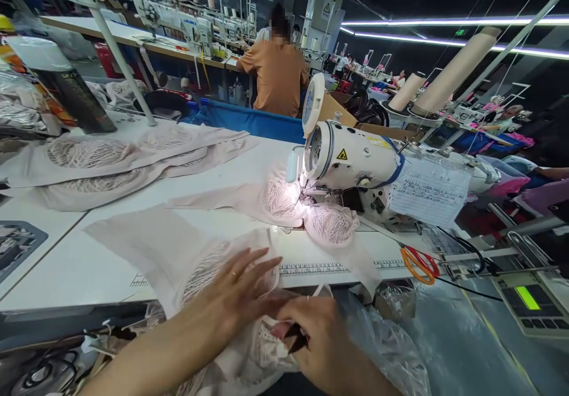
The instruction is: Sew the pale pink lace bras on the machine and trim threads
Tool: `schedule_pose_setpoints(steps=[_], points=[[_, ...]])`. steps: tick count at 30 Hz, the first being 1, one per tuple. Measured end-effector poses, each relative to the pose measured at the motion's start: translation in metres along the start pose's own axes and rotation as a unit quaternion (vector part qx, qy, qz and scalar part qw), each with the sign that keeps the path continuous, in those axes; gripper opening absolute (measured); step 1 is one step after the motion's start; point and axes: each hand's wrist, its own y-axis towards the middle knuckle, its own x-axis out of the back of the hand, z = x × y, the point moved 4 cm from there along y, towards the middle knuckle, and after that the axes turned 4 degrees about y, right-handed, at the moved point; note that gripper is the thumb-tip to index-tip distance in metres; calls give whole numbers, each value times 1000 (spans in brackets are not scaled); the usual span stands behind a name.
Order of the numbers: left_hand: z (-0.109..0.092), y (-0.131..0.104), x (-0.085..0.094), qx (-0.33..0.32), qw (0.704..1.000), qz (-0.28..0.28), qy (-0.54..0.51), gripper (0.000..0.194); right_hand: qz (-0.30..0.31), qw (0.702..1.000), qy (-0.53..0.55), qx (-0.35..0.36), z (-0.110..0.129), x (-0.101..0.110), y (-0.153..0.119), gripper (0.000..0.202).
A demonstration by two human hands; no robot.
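Note:
My left hand (242,277) lies with fingers stretched out over a pale pink lace bra (133,245) that hangs over the table's front edge. Close beside it, my right hand (317,328) is closed around a small dark, pointed tool (295,338), whose kind I cannot make out. Its fingers are at the lace edge of the bra's lower part, and some of the fabric there is hidden by my hands. Another pale pink bra (331,224) lies under the lit needle area of the white sewing machine (355,156).
More bras (93,153) are piled at the left near a spray can (66,88). Scissors with orange and red handles (418,264) lie right of the printed ruler (315,270). A control box (531,304) stands at the right. A person in a brown shirt (279,79) sits beyond.

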Motion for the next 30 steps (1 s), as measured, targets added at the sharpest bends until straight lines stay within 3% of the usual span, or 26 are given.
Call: schedule_pose_setpoints(steps=[2,4,8,10,13,16,18,20,24,30], points=[[-6,23,8,-56,997,56,-18,33,42,999,22,6,8,3,-10,11],[-8,27,17,-76,989,114,-56,19,83,995,47,-4,14,11,-18,10],[-2,6,26,-56,943,231,-233,15,136,980,142,-27,19,27,-26,20],[5,-6,19,12,904,242,-352,19,156,968,190,-48,13,30,-26,27],[16,-19,-4,174,835,164,-495,26,182,948,244,-88,-3,29,-24,35],[17,-28,-30,301,714,33,-631,34,186,928,300,-117,-21,23,-20,43],[12,-29,-44,341,622,-42,-704,40,173,912,346,-139,-29,17,-19,51],[6,-27,-53,348,559,-98,-746,44,148,891,388,-181,-36,9,-19,55],[-3,-24,-61,317,518,-141,-781,47,74,853,445,-264,-47,-5,-22,59],[-12,-26,-63,294,504,-152,-798,53,62,815,518,-253,-46,-10,-21,66]])
